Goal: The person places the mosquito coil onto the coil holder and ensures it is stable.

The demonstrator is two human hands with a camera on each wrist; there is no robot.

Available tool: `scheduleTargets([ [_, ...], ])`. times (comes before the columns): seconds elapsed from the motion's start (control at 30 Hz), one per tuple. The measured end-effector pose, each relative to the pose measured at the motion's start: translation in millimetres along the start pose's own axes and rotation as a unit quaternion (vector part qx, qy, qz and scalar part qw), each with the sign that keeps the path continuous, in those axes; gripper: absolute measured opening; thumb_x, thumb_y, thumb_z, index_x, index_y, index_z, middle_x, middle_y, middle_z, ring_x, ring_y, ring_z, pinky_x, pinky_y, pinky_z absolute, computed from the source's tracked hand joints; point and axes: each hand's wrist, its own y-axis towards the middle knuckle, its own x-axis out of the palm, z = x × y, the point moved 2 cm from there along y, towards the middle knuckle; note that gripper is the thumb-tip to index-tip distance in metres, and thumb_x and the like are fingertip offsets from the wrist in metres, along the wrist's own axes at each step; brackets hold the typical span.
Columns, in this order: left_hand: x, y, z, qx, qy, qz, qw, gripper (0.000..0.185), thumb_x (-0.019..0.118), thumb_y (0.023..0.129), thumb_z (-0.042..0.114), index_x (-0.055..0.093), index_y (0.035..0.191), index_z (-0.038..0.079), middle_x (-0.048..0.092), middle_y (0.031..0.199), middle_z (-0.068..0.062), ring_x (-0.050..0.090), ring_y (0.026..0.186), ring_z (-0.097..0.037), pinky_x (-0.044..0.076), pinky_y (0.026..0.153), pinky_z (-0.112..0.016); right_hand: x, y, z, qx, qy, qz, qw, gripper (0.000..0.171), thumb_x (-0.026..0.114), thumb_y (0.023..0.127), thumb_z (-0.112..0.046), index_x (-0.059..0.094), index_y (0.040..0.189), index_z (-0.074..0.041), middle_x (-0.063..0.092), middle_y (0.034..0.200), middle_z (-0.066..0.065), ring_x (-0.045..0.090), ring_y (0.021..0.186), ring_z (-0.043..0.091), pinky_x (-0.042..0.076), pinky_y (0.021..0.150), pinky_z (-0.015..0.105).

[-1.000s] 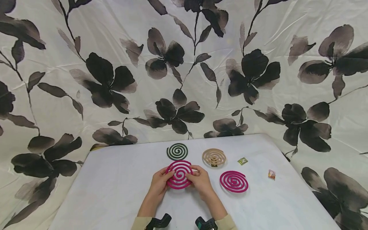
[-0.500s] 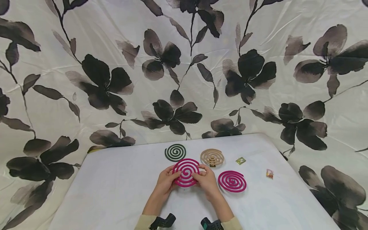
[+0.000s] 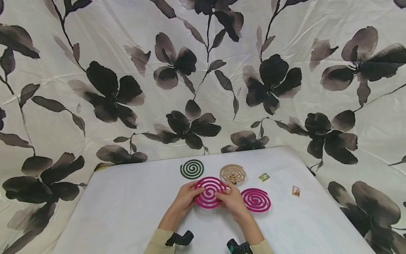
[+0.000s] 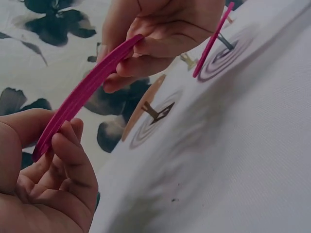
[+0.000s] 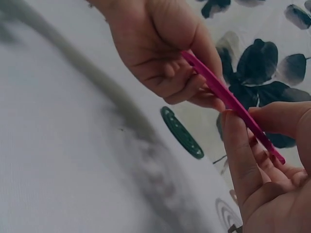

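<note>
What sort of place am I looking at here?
Probably a makeshift indoor filming corner: a white table in front of a large floral cloth, with small black devices at the person's wrists and a pink spiral coil held above the tabletop. The wider room isn't visible.

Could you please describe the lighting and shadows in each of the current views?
Head view: bright overall, with only faint shadows on the white table. Left wrist view: noticeably dimmer, the held pink coil clear-edged, with ring-patterned shadows by the tan coil. Right wrist view: also dim, a broad, soft-edged shadow spreading over the table near the green coil.
</note>
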Motion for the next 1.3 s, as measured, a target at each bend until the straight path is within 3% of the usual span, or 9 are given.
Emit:
scheduleTargets([
  [0.13,5.3,7.3,3.3,0.000,0.021,-0.010,0.9997,0.054,0.069,0.076,0.024,0.048,0.118,-0.002,0.060,0.106,-0.013,0.059,0.093,-0.022,0.048,0.076,-0.032,-4.3,0.7,-1.6,-0.005,0.013,-0.005,1.000,0.056,0.065,0.078,-0.007,0.036,0.126,-0.002,0.060,0.101,0.020,0.063,0.077,0.026,0.051,0.062,0.038],
  [0.33,16.1,19.8,10.3,-0.005,0.049,-0.005,0.9988,0.054,0.071,0.074,0.025,0.051,0.119,0.001,0.060,0.106,-0.011,0.059,0.092,-0.021,0.048,0.074,-0.032,-10.8,3.5,-6.4,-0.012,0.028,0.023,0.999,0.049,0.064,0.079,-0.004,0.040,0.122,-0.002,0.060,0.102,0.021,0.062,0.081,0.027,0.051,0.064,0.039],
  [0.53,26.0,24.7,17.3,-0.019,0.047,-0.021,0.9985,0.058,0.071,0.074,0.022,0.047,0.122,0.001,0.060,0.105,-0.013,0.060,0.088,-0.022,0.049,0.071,-0.034,-13.2,2.5,-11.1,-0.018,0.030,0.067,0.997,0.048,0.064,0.079,-0.003,0.040,0.120,-0.001,0.059,0.103,0.021,0.061,0.082,0.024,0.051,0.064,0.038],
  [0.7,33.5,26.3,17.9,-0.033,0.044,-0.034,0.9979,0.060,0.072,0.073,0.019,0.044,0.124,0.002,0.058,0.107,-0.014,0.061,0.086,-0.022,0.050,0.069,-0.035,-15.9,1.3,-11.9,-0.017,0.034,0.090,0.995,0.056,0.064,0.078,-0.003,0.036,0.126,-0.007,0.055,0.110,0.022,0.060,0.086,0.025,0.051,0.064,0.038],
  [0.87,38.3,30.6,18.2,-0.034,0.044,-0.040,0.9977,0.057,0.071,0.074,0.016,0.045,0.123,0.004,0.060,0.103,-0.015,0.061,0.084,-0.023,0.050,0.068,-0.035,-20.0,1.7,-11.9,-0.009,0.016,0.095,0.995,0.063,0.066,0.078,-0.006,0.033,0.131,-0.014,0.051,0.115,0.021,0.059,0.091,0.025,0.051,0.065,0.038],
  [1.3,56.0,44.6,29.1,-0.046,0.080,-0.044,0.9948,0.053,0.071,0.074,0.018,0.047,0.119,0.008,0.060,0.099,-0.012,0.062,0.081,-0.020,0.050,0.068,-0.033,-35.0,7.5,-26.5,0.004,-0.035,0.096,0.995,0.064,0.067,0.077,-0.009,0.033,0.130,-0.016,0.041,0.123,0.017,0.055,0.094,0.028,0.051,0.063,0.038],
])
